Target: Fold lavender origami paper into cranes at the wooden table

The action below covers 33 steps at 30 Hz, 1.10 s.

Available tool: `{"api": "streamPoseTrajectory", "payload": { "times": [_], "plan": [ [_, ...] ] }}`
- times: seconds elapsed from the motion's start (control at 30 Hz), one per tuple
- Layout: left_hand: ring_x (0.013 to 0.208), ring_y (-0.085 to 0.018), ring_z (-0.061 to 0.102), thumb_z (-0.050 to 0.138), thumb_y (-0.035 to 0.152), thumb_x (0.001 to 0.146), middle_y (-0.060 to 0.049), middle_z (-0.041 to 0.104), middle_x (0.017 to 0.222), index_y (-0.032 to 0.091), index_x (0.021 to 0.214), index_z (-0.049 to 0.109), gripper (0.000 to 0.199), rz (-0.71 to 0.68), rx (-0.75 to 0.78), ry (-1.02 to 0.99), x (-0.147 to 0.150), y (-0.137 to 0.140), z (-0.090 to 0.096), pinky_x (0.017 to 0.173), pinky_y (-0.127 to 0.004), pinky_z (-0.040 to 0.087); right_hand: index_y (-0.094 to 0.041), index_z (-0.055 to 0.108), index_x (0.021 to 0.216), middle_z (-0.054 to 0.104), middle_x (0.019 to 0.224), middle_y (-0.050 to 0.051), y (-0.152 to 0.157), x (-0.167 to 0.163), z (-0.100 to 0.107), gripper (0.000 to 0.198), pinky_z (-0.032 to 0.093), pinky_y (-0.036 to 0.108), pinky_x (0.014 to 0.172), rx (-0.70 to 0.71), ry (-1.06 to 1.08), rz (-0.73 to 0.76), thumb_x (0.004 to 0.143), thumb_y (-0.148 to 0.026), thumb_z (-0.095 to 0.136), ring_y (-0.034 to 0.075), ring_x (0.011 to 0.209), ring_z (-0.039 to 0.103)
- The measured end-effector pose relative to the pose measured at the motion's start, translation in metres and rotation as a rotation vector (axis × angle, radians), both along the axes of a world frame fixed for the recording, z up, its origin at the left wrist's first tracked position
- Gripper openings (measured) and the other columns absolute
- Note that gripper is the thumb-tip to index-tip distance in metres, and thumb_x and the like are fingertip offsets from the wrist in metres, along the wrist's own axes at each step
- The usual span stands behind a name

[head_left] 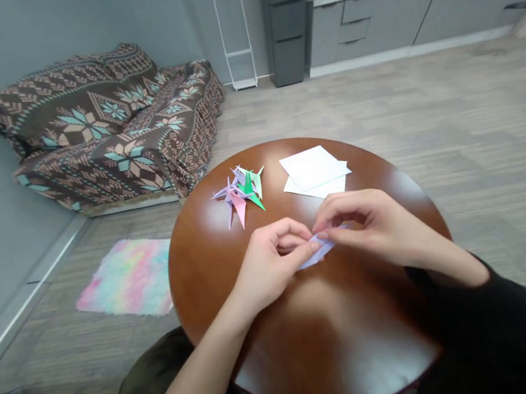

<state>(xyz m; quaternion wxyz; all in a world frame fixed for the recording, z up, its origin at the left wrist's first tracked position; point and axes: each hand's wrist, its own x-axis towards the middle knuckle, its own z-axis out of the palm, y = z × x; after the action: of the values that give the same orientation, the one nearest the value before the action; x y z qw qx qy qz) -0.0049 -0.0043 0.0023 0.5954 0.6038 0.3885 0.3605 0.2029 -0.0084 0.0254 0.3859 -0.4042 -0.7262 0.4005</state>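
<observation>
A narrow folded piece of lilac paper (319,252) is held just above the round wooden table, between my two hands. My left hand (279,251) pinches its left part between thumb and fingers. From the right, my right hand (364,224) pinches the paper near its middle, with thumb and fingertips almost touching those of the left. Parts of the paper are hidden by the fingers. Beyond my left hand lies a cluster of folded paper cranes (239,206) in pink, green and lilac. Past my right hand rest several flat sheets of pale paper (313,169), overlapping at angles.
The round brown table (317,348) stands close in front of me. A patterned covered sofa (122,126) is at the far left, with a pastel fluffy mat (126,278) on the floor nearer. Grey kitchen cabinets (380,22) and a tall fridge (287,20) line the back wall.
</observation>
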Motion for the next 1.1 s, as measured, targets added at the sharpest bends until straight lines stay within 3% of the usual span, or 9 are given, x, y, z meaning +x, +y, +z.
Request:
{"api": "streamPoseTrajectory", "payload": {
  "times": [0.17, 0.33, 0.53, 0.67, 0.8, 0.97, 1.1],
  "plan": [
    [0.062, -0.014, 0.066, 0.081, 0.032, 0.081, -0.003, 0.075, 0.069, 0.015, 0.084, 0.067, 0.022, 0.013, -0.048, -0.048, -0.001, 0.002, 0.001, 0.062, -0.022, 0.043, -0.019, 0.076, 0.090, 0.074, 0.083, 0.002, 0.000, -0.002, -0.002, 0.006, 0.049, 0.027, 0.068, -0.062, -0.019, 0.027, 0.087, -0.023, 0.073, 0.017, 0.075, 0.066],
    [0.059, -0.014, 0.066, 0.081, 0.039, 0.082, -0.003, 0.076, 0.071, 0.017, 0.085, 0.071, 0.024, -0.014, -0.131, -0.128, -0.003, 0.004, 0.001, 0.058, -0.023, 0.045, -0.019, 0.074, 0.084, 0.072, 0.079, 0.000, 0.000, -0.005, -0.002, 0.011, 0.046, 0.025, 0.061, 0.000, 0.024, -0.014, 0.084, -0.011, 0.067, 0.015, 0.069, 0.063],
    [0.067, -0.016, 0.072, 0.081, 0.041, 0.082, -0.007, 0.077, 0.075, 0.014, 0.086, 0.076, 0.028, -0.093, -0.328, -0.286, -0.002, 0.005, -0.006, 0.068, -0.025, 0.054, -0.019, 0.075, 0.083, 0.072, 0.083, 0.003, 0.001, -0.007, -0.003, 0.013, 0.048, 0.026, 0.063, 0.094, -0.007, 0.036, 0.085, -0.009, 0.066, 0.015, 0.072, 0.065],
    [0.070, -0.016, 0.073, 0.086, 0.038, 0.077, -0.009, 0.079, 0.078, 0.012, 0.088, 0.077, 0.029, -0.084, -0.408, -0.291, -0.004, 0.006, -0.008, 0.069, -0.024, 0.055, -0.019, 0.067, 0.087, 0.072, 0.077, 0.001, -0.001, -0.013, -0.002, 0.008, 0.052, 0.025, 0.059, -0.077, 0.123, -0.026, 0.082, -0.013, 0.072, 0.015, 0.064, 0.070],
    [0.072, -0.016, 0.074, 0.086, 0.037, 0.077, -0.009, 0.080, 0.079, 0.012, 0.089, 0.079, 0.029, -0.062, -0.396, -0.278, -0.004, 0.006, -0.009, 0.071, -0.024, 0.056, -0.021, 0.060, 0.091, 0.071, 0.071, -0.002, -0.001, -0.021, -0.005, 0.024, 0.056, 0.027, 0.056, -0.231, 0.315, -0.088, 0.077, -0.015, 0.079, 0.019, 0.059, 0.074],
    [0.071, -0.016, 0.073, 0.085, 0.035, 0.079, -0.009, 0.080, 0.079, 0.012, 0.089, 0.081, 0.026, 0.004, -0.366, -0.320, -0.001, 0.005, -0.009, 0.072, -0.025, 0.057, -0.017, 0.064, 0.091, 0.073, 0.071, 0.001, 0.003, -0.023, -0.011, 0.021, 0.062, 0.030, 0.061, -0.264, 0.456, -0.150, 0.079, -0.021, 0.081, 0.017, 0.058, 0.073],
    [0.074, -0.016, 0.073, 0.085, 0.033, 0.078, -0.009, 0.080, 0.083, 0.013, 0.088, 0.081, 0.023, 0.040, -0.377, -0.338, 0.001, 0.004, -0.007, 0.077, -0.027, 0.058, -0.020, 0.060, 0.103, 0.076, 0.077, 0.001, 0.004, -0.028, -0.014, 0.036, 0.062, 0.030, 0.059, -0.266, 0.533, -0.216, 0.077, -0.025, 0.084, 0.017, 0.060, 0.072]
  ]
}}
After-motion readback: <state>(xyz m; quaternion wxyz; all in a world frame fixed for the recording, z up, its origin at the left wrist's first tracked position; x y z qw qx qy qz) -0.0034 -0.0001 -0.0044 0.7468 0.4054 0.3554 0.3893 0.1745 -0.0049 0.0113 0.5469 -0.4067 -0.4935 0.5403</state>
